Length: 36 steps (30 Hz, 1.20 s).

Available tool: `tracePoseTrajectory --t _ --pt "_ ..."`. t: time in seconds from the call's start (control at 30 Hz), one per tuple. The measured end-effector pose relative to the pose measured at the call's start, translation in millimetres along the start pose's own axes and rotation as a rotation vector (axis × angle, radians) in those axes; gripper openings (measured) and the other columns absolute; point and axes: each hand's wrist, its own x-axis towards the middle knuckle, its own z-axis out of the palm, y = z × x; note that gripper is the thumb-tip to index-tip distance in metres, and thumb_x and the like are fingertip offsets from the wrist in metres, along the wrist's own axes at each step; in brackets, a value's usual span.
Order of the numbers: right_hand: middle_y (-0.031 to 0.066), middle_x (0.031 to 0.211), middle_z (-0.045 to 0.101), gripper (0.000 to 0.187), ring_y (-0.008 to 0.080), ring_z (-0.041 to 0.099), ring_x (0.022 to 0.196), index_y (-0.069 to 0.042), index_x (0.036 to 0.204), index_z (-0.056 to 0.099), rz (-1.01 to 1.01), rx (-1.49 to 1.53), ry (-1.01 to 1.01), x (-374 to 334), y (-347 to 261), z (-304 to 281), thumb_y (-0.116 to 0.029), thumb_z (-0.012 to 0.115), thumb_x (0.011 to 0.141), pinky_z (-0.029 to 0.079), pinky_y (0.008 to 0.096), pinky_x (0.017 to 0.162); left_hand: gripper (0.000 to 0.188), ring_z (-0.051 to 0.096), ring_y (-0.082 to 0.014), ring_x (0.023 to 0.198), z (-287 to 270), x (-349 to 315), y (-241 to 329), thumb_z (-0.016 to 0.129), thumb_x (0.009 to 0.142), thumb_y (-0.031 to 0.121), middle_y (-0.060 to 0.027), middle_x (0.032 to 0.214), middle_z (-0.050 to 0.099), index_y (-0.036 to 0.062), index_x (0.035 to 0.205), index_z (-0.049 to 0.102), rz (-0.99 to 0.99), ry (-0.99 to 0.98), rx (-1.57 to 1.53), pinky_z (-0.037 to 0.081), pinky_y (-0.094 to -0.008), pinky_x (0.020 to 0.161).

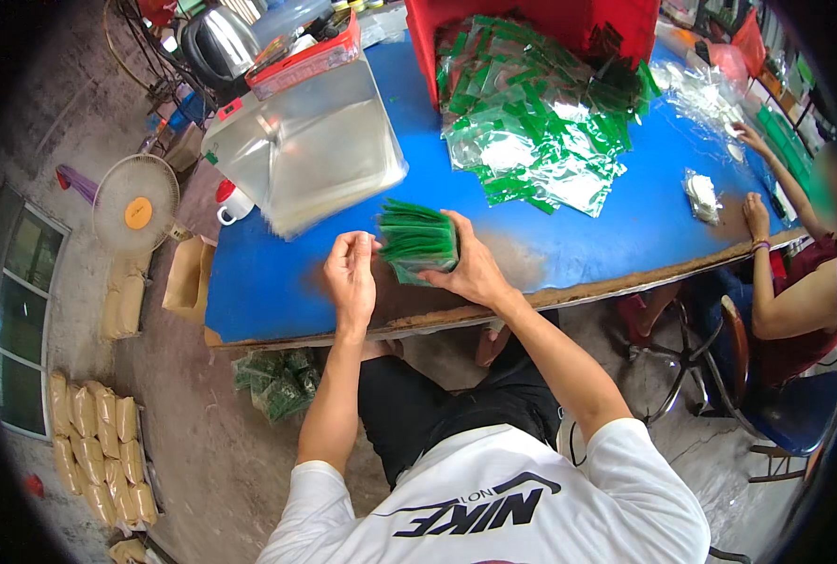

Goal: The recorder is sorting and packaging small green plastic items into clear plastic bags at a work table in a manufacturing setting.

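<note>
My right hand [476,264] grips a thick stack of green-topped transparent plastic packets [416,242] at the table's near edge, its thumb along the near side and fingers around the right. The stack's green edges fan out toward the left. Just left of it, my left hand [352,274] is closed with fingertips pinched together; whatever lies between them is hidden. Beyond the right hand, a large heap of similar green and transparent packets [531,122] spills from a red bin [422,47]. A pile of transparent plastic sheets or bags [329,150] lies farther left.
A white mug [236,204], a steel kettle [219,45] and a fan [136,207] are at left. On the blue table's [277,291] right side, a co-worker's hands [755,214] are near a small bag of white pieces [701,196]. Bagged green packets [277,383] lie below.
</note>
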Motion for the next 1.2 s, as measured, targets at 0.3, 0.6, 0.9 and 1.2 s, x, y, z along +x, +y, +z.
tracePoseTrajectory --t 0.3,0.6,0.9,1.2 --pt "0.0269 0.135 0.054 0.112 0.0425 0.057 0.124 -0.006 0.153 0.021 0.011 0.003 -0.052 0.4 -2.9 -4.1 -0.025 0.092 0.068 0.047 0.0455 0.104 0.017 0.058 -0.0046 0.072 -7.8 12.5 2.2 0.073 0.089 0.0 -0.0005 0.085 0.063 0.0039 0.101 0.061 -0.083 -0.19 0.069 0.047 -0.0194 0.063" --pt "0.0273 0.134 0.055 0.114 0.043 0.056 0.124 -0.007 0.154 0.019 0.033 0.022 -0.065 -0.4 -3.2 -4.7 -0.025 0.092 0.068 0.046 0.0463 0.105 0.019 0.06 -0.0051 0.077 -8.4 6.7 2.5 0.077 0.084 -0.004 -0.0008 0.089 0.063 0.0021 0.092 0.061 0.038 -0.162 0.231 0.049 -0.0203 0.067" --pt "0.0269 0.135 0.054 0.115 0.0434 0.055 0.125 -0.009 0.156 0.018 0.036 0.056 -0.073 0.9 -4.4 -6.4 -0.025 0.091 0.068 0.046 0.0464 0.105 0.026 0.065 -0.0253 0.077 -8.8 7.0 36.5 0.082 0.072 -0.002 -0.0102 0.092 0.063 0.0018 0.089 0.062 0.51 -0.249 0.612 0.055 -0.034 0.07" --pt "0.0247 0.133 0.056 0.117 0.0425 0.056 0.122 -0.01 0.156 0.018 0.01 0.076 -0.053 -1.3 -3.6 -7.2 -0.026 0.092 0.066 0.046 0.0464 0.104 0.022 0.066 -0.0266 0.079 -4.1 18.7 55.6 0.08 0.071 0.003 -0.0067 0.09 0.064 0.0059 0.09 0.069 0.754 -0.444 0.887 0.053 -0.0374 0.069"
